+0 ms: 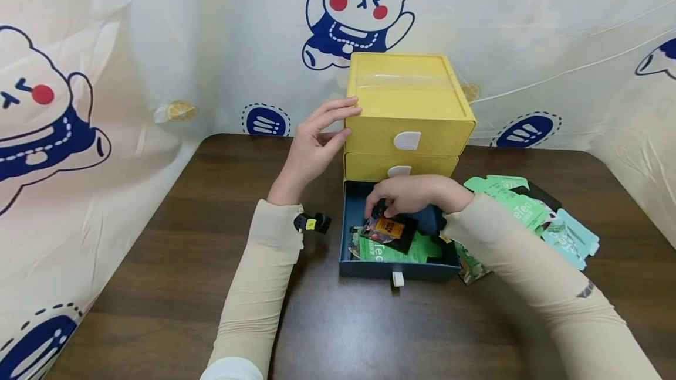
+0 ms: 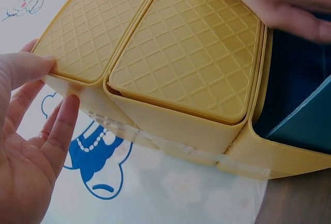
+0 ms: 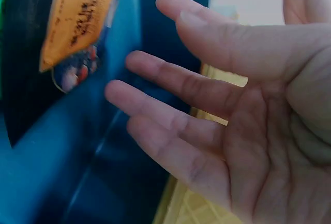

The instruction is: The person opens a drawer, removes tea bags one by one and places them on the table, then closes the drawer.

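A yellow stacked drawer box stands at the back of the table, its dark blue bottom drawer pulled out. My left hand rests with extended fingers on the box's upper left corner; in the left wrist view the thumb touches the front edge. Over the drawer is my right hand, palm bare and fingers loosely spread in the right wrist view. Near its fingertips lies a black packet with an orange label, on top of a green flattened carton.
On the table right of the drawer lie several flattened green cartons and a light blue one, partly behind my right sleeve. A white pull tab sticks out of the drawer front. A printed curtain hangs behind the table.
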`<action>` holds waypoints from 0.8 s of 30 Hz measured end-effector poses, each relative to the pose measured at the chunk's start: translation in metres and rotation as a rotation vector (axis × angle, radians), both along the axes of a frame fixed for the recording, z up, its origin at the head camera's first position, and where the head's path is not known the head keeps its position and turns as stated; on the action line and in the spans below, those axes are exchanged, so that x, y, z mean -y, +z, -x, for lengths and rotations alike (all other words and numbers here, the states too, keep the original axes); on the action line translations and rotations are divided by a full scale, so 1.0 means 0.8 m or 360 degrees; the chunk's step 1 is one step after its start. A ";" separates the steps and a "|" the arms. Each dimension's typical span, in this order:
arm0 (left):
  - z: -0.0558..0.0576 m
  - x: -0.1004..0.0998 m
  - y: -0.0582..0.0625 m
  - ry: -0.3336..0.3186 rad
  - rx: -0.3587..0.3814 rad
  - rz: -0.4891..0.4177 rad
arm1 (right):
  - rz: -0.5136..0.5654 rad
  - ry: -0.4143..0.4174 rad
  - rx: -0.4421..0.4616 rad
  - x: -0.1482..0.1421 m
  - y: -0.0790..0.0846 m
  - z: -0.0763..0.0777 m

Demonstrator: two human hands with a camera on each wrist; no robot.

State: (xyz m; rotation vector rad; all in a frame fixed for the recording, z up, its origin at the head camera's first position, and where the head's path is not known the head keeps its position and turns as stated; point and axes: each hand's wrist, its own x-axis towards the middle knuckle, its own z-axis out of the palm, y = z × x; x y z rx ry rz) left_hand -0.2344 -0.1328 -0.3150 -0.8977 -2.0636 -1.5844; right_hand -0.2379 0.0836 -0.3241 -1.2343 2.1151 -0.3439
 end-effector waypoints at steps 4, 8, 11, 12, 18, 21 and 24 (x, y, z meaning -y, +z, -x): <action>0.000 -0.001 0.000 -0.0010 0.0011 -0.0010 | -0.0046 0.0006 -0.0030 0.006 -0.010 0.000; 0.001 -0.001 0.001 -0.0014 0.0023 -0.0014 | -0.0135 -0.0031 -0.0088 0.010 -0.018 -0.003; 0.000 -0.001 0.002 -0.0004 0.0026 -0.0015 | -0.0191 -0.0077 -0.0132 0.014 -0.023 -0.006; 0.000 -0.001 0.002 0.0000 0.0028 -0.0016 | -0.0211 -0.0098 -0.0135 0.015 -0.025 -0.008; 0.000 0.000 0.003 0.0005 0.0025 -0.0014 | -0.0305 -0.0212 -0.0116 0.019 -0.031 -0.013; 0.000 0.000 0.002 -0.0007 0.0024 -0.0013 | -0.0303 -0.0223 -0.0105 0.018 -0.032 -0.013; 0.000 -0.001 0.002 -0.0013 0.0032 -0.0011 | -0.0240 -0.0198 -0.0059 0.016 -0.034 -0.010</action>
